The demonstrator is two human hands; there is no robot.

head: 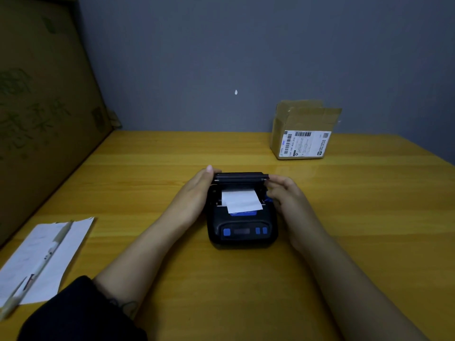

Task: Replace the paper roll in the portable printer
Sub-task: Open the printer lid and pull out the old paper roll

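Observation:
A black portable printer [242, 227] with blue buttons sits in the middle of the yellow wooden table. Its lid [240, 177] is raised at the far side. A white paper roll lies in the bay, and its loose end [242, 201] hangs forward over the printer's front. My left hand [197, 190] rests against the printer's left side, with the fingertips on the lid's left end. My right hand [283, 193] holds the lid's right end and the printer's right side.
An open cardboard box [302, 134] with a shipping label stands at the back right by the grey wall. A white paper sheet [46, 254] with a pen-like object on it lies at the front left. A large cardboard panel [37, 107] leans along the left.

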